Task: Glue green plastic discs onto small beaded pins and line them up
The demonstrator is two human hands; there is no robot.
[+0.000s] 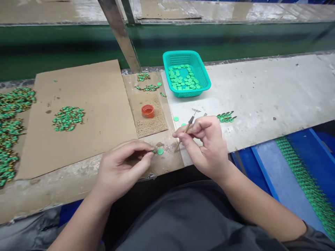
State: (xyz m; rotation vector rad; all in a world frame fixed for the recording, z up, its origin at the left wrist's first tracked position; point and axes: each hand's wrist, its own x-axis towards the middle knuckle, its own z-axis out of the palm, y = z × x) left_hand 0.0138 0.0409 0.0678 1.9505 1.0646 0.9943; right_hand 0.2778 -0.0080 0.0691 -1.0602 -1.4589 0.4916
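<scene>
My left hand [125, 165] is closed, thumb and forefinger pinching a small green-and-dark painted piece [154, 152]. Right beside that piece is a flat green disc [160, 151]; whether the two touch, I cannot tell. My right hand [206, 144] grips a thin wooden stick [187, 128] with a dark upper part, its lower end slanting down toward the table. Just beyond the right fingers lie a loose green disc [176, 119] and a small grey winged-looking shape [196, 110]. An open red cap-like cup [148, 111] stands on a cardboard piece between and beyond the hands.
A teal basket [205, 78] holds many green discs. Green-and-gold pieces form a pile [68, 118] on a cardboard sheet [104, 90] and a larger heap [10, 132] at far left. Assembled pieces [226, 116] stand right; a blue tray [285, 170] holds rows of green items below.
</scene>
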